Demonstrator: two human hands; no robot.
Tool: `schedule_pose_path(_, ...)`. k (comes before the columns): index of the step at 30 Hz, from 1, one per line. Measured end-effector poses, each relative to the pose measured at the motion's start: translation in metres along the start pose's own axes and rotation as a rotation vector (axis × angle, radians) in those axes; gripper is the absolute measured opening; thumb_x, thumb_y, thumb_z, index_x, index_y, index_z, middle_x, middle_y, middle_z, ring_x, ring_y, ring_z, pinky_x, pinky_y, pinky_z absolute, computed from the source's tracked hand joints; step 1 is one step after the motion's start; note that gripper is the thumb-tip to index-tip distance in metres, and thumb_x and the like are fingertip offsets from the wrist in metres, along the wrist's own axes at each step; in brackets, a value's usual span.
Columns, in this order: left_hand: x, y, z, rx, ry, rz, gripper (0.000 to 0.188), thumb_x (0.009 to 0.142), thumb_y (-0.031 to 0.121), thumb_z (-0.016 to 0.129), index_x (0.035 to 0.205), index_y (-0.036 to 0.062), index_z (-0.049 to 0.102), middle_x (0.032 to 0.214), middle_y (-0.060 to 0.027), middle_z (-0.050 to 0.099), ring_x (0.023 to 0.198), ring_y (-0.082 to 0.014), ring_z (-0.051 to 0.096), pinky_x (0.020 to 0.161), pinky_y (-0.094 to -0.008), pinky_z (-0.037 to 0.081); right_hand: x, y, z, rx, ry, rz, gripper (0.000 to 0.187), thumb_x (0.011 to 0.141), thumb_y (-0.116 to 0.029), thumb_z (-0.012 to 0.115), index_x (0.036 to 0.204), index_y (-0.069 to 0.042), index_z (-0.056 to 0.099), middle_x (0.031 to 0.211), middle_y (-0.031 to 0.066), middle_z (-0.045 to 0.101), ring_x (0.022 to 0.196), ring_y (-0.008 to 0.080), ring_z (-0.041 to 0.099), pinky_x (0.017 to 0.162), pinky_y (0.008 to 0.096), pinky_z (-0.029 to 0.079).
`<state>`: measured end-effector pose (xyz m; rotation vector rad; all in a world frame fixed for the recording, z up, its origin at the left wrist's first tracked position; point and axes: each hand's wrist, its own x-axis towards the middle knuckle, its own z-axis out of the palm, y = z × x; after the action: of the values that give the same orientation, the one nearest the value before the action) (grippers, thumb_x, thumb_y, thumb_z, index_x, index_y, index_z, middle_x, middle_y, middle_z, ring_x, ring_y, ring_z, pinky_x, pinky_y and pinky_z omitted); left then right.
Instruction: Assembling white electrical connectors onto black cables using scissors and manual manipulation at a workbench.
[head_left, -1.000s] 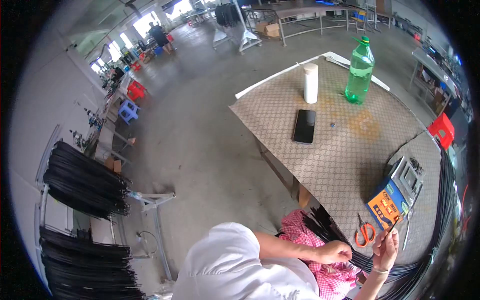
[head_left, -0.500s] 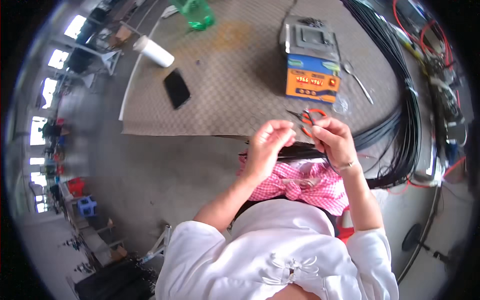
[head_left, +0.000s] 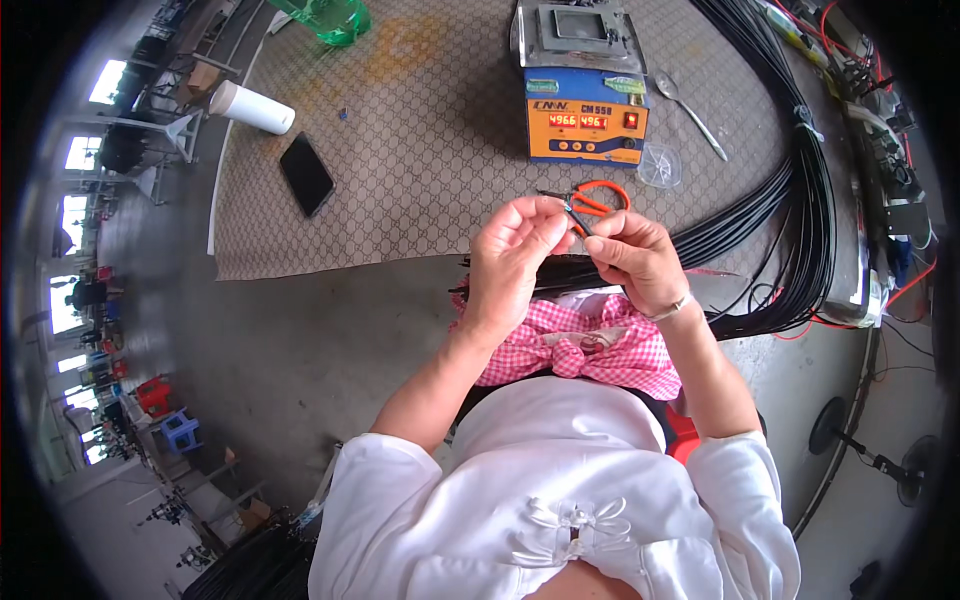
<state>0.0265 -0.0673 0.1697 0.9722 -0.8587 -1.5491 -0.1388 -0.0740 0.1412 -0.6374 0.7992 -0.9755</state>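
Observation:
Over the table's near edge, my right hand [head_left: 640, 258] pinches a black cable [head_left: 578, 221] a little below its end. My left hand [head_left: 515, 250] has thumb and forefinger closed at the cable's tip, where thin light and bluish strands show. The tip is partly covered by those fingers. Just beyond the hands lie orange-handled snips [head_left: 618, 187], their dark blades pointing left. Past them stands an orange and blue solder pot [head_left: 587, 148] with a lit red display and a metal top. Black cables [head_left: 560, 272] rest across my lap, below the hands.
A thick bundle of black cables [head_left: 815, 210] curves along the table's right side. Beside the pot are a clear plastic dish [head_left: 660, 166] and a spoon [head_left: 692, 115]. Farther left lie a phone [head_left: 307, 175] and a white bottle [head_left: 255, 108]; a green bottle [head_left: 338, 20] is behind.
My left hand has moved in to the cable's tip and closed on it; before, it was apart from the cable. The view has shifted, so the table things sit farther left and higher.

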Motion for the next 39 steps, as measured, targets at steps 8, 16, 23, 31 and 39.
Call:
schedule_pose_path(8,0.002,-0.002,0.001,0.026,0.047,-0.008,0.012,0.084,0.006,0.056,0.094,0.0014,0.055,0.083,-0.0039,0.058,0.073,-0.0098,0.057,0.067,-0.0221,0.047,0.001,0.005,-0.002,-0.065,0.033,-0.061,0.009,0.073,0.001,0.066,0.077,-0.003,0.059,0.063,-0.0012,0.053,0.047,0.0023,0.041,0.04,0.0156,0.029)
schedule_pose_path(16,0.002,-0.005,0.001,0.004,0.081,0.046,0.009,0.082,0.003,0.056,0.09,0.0008,0.055,0.079,-0.0054,0.059,0.07,-0.0129,0.06,0.066,-0.0238,0.049,-0.001,0.006,0.001,-0.061,0.049,-0.044,0.009,0.073,0.002,0.066,0.077,-0.003,0.059,0.064,-0.0015,0.054,0.047,0.0013,0.04,0.04,0.0154,0.027)
schedule_pose_path(23,0.0,-0.008,0.005,-0.035,0.146,0.094,0.007,0.08,0.002,0.056,0.088,0.0019,0.055,0.079,-0.0064,0.059,0.07,-0.0141,0.06,0.067,-0.0259,0.049,-0.005,0.01,0.009,-0.014,0.084,-0.061,0.009,0.074,0.001,0.065,0.078,-0.003,0.059,0.065,-0.0016,0.054,0.048,0.0018,0.04,0.041,0.0157,0.027)
schedule_pose_path(31,0.002,-0.018,0.008,-0.35,0.111,0.049,0.006,0.082,0.005,0.054,0.088,0.0033,0.056,0.078,-0.0054,0.058,0.071,-0.0113,0.056,0.068,-0.0249,0.046,-0.006,0.02,0.017,0.217,0.08,-0.007,0.008,0.076,-0.001,0.064,0.078,-0.005,0.058,0.069,0.0003,0.056,0.052,0.0044,0.044,0.043,0.0177,0.034)
schedule_pose_path(39,0.001,-0.014,0.012,-0.347,0.134,-0.023,0.009,0.083,0.01,0.056,0.089,0.0043,0.056,0.077,-0.0012,0.056,0.07,-0.0082,0.053,0.068,-0.0233,0.044,-0.005,0.018,0.019,0.204,0.094,0.001,0.007,0.077,-0.004,0.064,0.078,-0.005,0.058,0.068,0.0001,0.056,0.051,0.0049,0.044,0.043,0.0179,0.034)
